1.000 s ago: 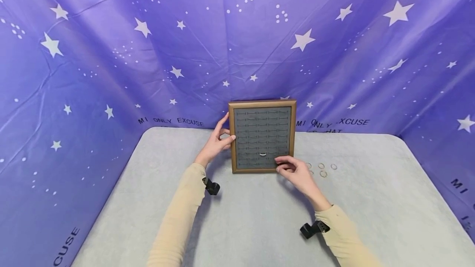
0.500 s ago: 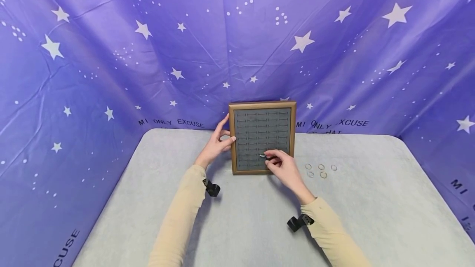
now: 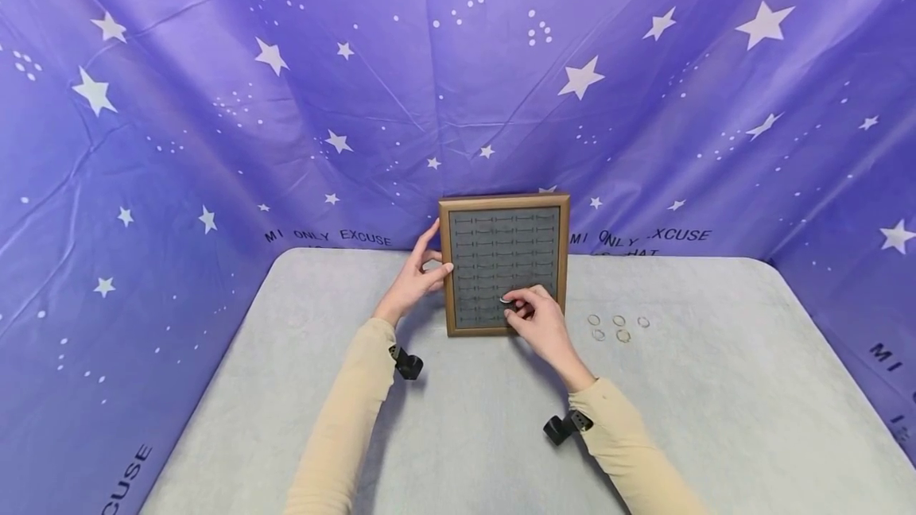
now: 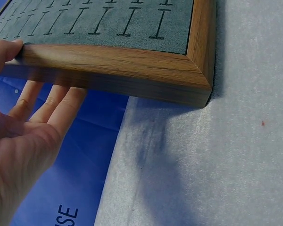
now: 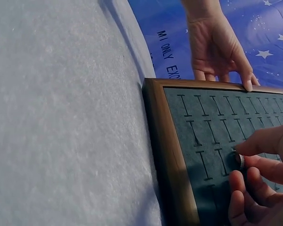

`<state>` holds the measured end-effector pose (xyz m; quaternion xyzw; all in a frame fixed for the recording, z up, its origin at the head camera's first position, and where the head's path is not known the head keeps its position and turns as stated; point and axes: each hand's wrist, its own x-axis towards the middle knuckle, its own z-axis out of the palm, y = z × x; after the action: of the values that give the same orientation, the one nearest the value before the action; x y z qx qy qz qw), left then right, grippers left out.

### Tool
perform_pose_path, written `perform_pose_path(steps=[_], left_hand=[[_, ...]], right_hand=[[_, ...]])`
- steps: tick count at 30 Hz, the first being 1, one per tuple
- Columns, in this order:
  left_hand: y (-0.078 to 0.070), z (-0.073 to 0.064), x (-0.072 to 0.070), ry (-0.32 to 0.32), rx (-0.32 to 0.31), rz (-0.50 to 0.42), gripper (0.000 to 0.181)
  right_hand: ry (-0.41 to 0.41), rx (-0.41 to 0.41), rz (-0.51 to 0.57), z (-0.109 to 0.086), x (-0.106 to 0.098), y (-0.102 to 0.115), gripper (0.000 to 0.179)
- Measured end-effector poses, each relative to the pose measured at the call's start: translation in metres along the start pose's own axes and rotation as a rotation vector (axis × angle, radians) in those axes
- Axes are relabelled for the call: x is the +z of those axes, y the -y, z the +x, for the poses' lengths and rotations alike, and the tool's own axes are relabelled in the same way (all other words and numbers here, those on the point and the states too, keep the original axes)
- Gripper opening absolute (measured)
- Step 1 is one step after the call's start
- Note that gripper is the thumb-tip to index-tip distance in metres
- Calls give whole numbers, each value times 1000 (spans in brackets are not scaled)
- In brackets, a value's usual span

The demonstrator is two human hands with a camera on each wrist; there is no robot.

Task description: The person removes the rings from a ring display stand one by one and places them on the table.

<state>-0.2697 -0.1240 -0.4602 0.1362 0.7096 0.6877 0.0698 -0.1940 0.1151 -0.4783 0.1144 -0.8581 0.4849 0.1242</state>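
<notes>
A ring display tray (image 3: 562, 261), wood-framed with a dark grey-green slotted pad, stands nearly upright at the back of the table. My left hand (image 3: 415, 280) grips its left side; in the left wrist view the thumb (image 4: 9, 47) lies on the front of the frame and the fingers are behind it. In front of the lower part of the pad, my right hand (image 3: 541, 326) pinches a silver-coloured ring (image 5: 241, 161) between thumb and index finger. That ring sits right at a slot, its lower part hidden by the fingers.
Several loose rings (image 3: 623, 331) lie on the grey table (image 3: 487, 420), right of the tray. Behind the table hangs a purple curtain (image 3: 386, 102) with white stars. A small black camera (image 3: 565, 426) is strapped to each wrist.
My right hand has moved left from the tray's lower right corner to the ring on the pad and now pinches it. The left hand keeps its hold.
</notes>
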Motion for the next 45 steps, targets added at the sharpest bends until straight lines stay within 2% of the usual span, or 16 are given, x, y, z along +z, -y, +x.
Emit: perform_pose_path(steps=[9,18,31,45], left_hand=[[-1,0,1,-3,-4,8,80],[-3,0,2,-2,-1,-2,81],[-2,-3,-1,13,-4,-20,81],[0,-1,-2,22,-7,-15,80]], right_hand=[[-52,19,-10,0,4,2,12],[-64,37,43,0,3,1,13],[49,100,159,-4,-9,2,11],[86,147,215,-12,-29,-5,11]])
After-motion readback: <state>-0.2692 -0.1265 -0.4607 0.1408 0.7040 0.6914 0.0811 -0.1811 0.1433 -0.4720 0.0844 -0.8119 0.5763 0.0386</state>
